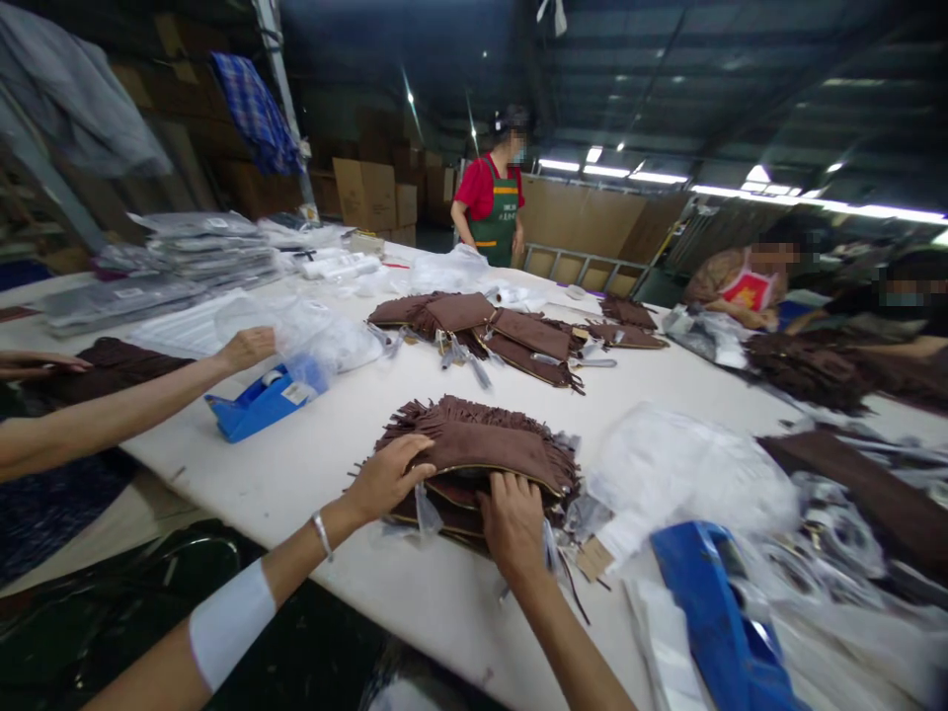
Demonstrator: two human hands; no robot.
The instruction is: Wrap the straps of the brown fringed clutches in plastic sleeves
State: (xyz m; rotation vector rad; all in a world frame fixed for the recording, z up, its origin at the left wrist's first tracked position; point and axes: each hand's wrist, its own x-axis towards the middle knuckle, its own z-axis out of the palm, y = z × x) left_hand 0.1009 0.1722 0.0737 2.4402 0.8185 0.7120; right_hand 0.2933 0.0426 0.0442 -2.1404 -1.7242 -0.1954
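Observation:
A stack of brown fringed bags [481, 449] with gold zips lies on the table in front of me. My left hand [389, 477] has its fingers and thumb on the left end of the top bag, at the zipped edge. Fingers bent, my right hand [514, 518] grips the front edge of that bag at the zip, where a dark gap shows. The right fingertips are partly hidden. Clear plastic [428, 515] and a cardboard tag [593, 559] hang by the stack's front.
More brown bags [511, 336] lie farther back on the white table [311, 504]. Blue tape dispensers stand left [259, 403] and right [703, 602]. Plastic bags [688, 474] are heaped at the right. A co-worker's hand [248, 348] reaches in from the left; other people work beyond.

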